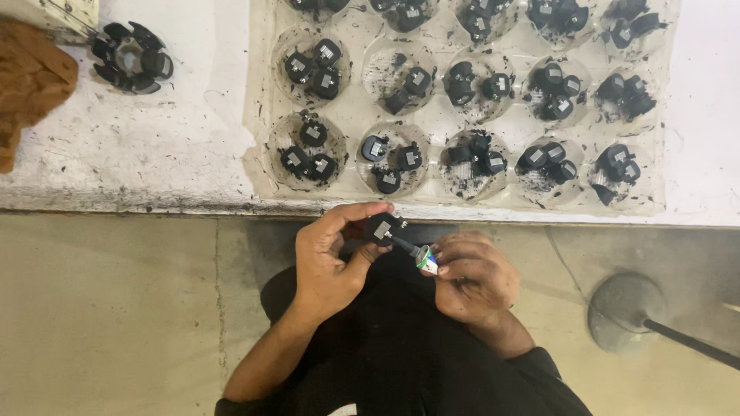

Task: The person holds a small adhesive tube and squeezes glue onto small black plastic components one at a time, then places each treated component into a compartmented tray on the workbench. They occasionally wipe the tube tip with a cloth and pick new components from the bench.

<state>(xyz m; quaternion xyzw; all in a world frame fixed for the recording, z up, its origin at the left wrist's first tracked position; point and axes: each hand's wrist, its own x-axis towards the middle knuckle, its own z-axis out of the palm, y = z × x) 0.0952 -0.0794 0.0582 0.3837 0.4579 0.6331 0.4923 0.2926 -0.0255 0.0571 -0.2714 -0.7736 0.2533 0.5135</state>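
Note:
My left hand [331,262] pinches a small black component [383,229] with a grey square face, just below the table's front edge. My right hand [472,276] grips a small tube [426,260] with a green-and-white body, and its dark nozzle tip touches the black component. Both hands sit close together over my lap. Just beyond them lies a clear plastic tray [351,115] with round wells, each holding two or three similar black components [313,69].
A black ring-shaped part [131,58] with several tabs lies on the white table [139,146] at the far left, beside a brown cloth [27,81]. On the grey floor to the right stands a round grey base [624,308] with a dark rod.

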